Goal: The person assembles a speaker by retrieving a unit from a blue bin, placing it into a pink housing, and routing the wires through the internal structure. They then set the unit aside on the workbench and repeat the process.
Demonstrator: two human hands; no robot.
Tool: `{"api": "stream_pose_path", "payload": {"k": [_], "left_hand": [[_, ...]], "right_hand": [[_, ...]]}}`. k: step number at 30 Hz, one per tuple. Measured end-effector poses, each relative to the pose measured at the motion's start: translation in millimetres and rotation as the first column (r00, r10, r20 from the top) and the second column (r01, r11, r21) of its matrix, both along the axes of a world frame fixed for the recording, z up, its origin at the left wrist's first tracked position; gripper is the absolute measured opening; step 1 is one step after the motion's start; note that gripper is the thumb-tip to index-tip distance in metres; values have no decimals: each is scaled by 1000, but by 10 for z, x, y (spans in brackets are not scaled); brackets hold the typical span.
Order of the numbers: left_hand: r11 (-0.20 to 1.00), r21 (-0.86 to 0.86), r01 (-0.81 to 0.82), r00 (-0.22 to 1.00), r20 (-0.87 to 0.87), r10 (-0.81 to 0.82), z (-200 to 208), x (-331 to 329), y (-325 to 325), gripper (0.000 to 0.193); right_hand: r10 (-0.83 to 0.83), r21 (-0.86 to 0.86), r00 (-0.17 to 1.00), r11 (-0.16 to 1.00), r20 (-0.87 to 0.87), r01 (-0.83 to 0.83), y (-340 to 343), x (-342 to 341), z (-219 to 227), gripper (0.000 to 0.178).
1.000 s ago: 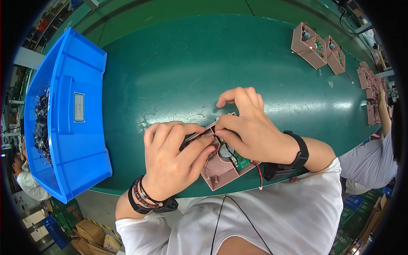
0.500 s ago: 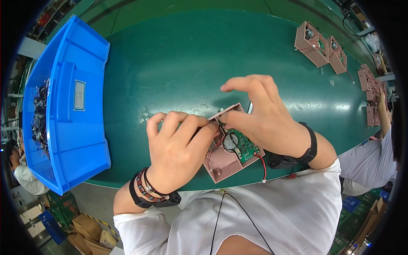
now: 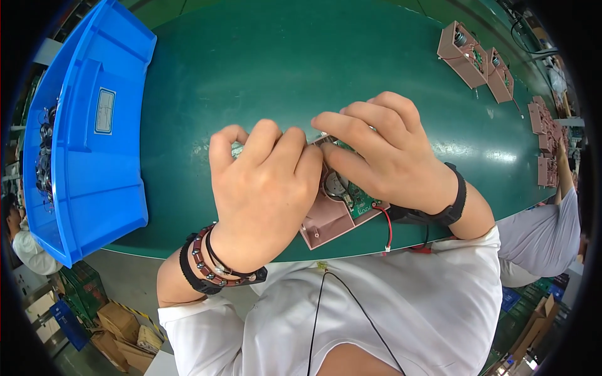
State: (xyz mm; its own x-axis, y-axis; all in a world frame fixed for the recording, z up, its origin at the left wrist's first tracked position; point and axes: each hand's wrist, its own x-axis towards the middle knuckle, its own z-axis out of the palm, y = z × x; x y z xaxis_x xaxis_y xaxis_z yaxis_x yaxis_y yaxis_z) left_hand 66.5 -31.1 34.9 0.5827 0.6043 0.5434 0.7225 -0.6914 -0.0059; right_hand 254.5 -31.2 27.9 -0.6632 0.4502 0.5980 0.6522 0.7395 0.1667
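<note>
Desk point(image 3: 263, 69): green, curved near edge; unchanged.
Bin point(image 3: 88, 182): blue, at far left, as before.
Left hand point(image 3: 266, 188): curled over the case's left end, fingers bent; has moved up and right since half a second ago.
Right hand point(image 3: 382, 156): fingers pressed down on the case's upper part, now meeting the left hand.
Case point(image 3: 329, 219): pink, open, at the near desk edge under both hands; less visible than earlier.
Board point(image 3: 359, 200): green, inside the case.
Wire point(image 3: 387, 227): red, trailing off the case's right side.

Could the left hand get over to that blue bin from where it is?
Probably yes: the left hand rests on the pink casing, and only bare green table lies between it and the blue bin.
</note>
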Motion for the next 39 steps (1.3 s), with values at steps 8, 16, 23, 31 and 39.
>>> {"api": "stream_pose_path", "payload": {"k": [8, 16, 23, 31, 39], "left_hand": [[994, 104, -37, 999, -19, 39, -23, 45, -12, 11], [995, 95, -25, 1000, 9, 24, -45, 19, -25, 12], [997, 61, 43, 999, -12, -42, -48, -20, 5, 11], [981, -181, 65, 997, 41, -58, 9, -38, 5, 10], [967, -238, 86, 990, 125, -58, 15, -33, 19, 7]], "right_hand": [[-62, -196, 993, 980, -105, 40, -8, -33, 27, 14], [-244, -633, 924, 774, -293, 4, -33, -42, 0, 10], [-265, -704, 933, 710, -242, 19, -12, -41, 15, 7], [-284, -729, 925, 685, -251, 13, -65, -74, 16, 9], [-252, -620, 942, 782, -223, 62, -102, -116, -9, 15]]}}
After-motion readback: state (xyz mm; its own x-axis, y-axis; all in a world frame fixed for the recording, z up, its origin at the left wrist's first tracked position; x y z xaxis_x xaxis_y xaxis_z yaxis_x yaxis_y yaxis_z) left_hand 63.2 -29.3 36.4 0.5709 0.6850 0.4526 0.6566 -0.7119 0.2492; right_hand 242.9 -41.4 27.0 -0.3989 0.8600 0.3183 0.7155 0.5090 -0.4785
